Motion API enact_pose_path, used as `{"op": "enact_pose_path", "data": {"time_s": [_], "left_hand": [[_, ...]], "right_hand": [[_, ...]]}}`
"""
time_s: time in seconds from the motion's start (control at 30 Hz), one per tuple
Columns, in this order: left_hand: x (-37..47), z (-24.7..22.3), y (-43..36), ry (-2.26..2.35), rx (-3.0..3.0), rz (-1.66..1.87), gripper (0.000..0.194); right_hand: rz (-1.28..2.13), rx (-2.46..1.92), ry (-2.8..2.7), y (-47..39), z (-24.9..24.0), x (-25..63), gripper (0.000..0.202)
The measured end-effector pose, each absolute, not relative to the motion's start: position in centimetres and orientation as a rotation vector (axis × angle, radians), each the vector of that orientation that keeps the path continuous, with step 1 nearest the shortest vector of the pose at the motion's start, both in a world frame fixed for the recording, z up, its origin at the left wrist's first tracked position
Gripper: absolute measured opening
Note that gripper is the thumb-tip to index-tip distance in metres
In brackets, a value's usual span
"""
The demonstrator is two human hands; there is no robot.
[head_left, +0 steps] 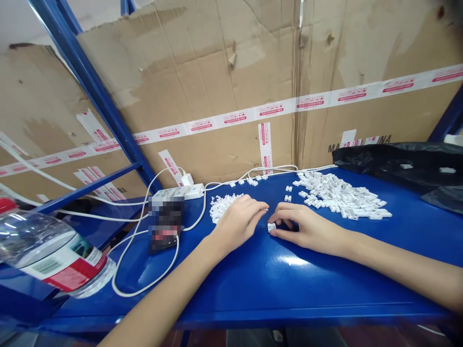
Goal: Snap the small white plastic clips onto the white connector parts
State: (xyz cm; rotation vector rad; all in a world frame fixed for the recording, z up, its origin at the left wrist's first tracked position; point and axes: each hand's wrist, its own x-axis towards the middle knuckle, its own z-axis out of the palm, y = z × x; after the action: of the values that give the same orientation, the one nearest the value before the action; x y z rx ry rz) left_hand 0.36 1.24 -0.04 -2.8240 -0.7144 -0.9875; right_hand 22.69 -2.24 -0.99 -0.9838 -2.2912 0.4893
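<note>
Between the thumb and index finger of my right hand [304,225] is a small white plastic block [271,227], held just above or on the blue tabletop. My left hand [241,218] is pinched at the fingertips around a tiny white piece [266,209], too small to make out fully. The left wrist lies beside a pile of tiny white pieces [222,206]. Beyond my right hand spreads a larger heap of white plastic blocks [340,195]. Two small white block pairs [288,198] sit apart, between the heap and my hands.
At the left stand a large water bottle [61,255] and a phone-like device [165,224] with a white cable. Behind it lies a power strip [173,193]. A black plastic bag [394,166] covers the back right. Taped cardboard [217,77] walls the rear.
</note>
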Motion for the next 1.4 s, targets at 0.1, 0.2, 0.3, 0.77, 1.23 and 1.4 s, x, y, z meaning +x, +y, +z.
{"op": "enact_pose_path", "data": {"time_s": [0.1,0.2,0.3,0.77,1.23,1.4], "left_hand": [[0.4,0.0,1.0,-0.744,-2.874,-0.978,0.02],[0.3,0.1,0.9,-0.84,-2.906,-0.984,0.017],[0.3,0.1,0.9,-0.901,-2.928,-1.011,0.015],[1.3,0.5,-0.1,-1.043,-3.214,-1.411,0.008],[1.3,0.4,0.1,-1.097,-3.311,-1.382,0.01],[0.9,0.2,0.4,-0.987,-3.232,-1.204,0.011]], "right_hand": [[0.487,-1.012,-2.278,-2.4,-0.9,22.6,0.02],[0.476,-1.023,-2.241,-2.4,-0.9,22.6,0.026],[0.364,-0.991,-2.203,-2.4,-0.8,22.7,0.026],[0.154,-0.781,-2.112,-2.3,-0.9,22.9,0.013],[0.112,-0.806,-2.162,-2.3,-0.8,23.0,0.02],[0.18,-0.855,-2.154,-2.1,-1.1,23.1,0.019]]}}
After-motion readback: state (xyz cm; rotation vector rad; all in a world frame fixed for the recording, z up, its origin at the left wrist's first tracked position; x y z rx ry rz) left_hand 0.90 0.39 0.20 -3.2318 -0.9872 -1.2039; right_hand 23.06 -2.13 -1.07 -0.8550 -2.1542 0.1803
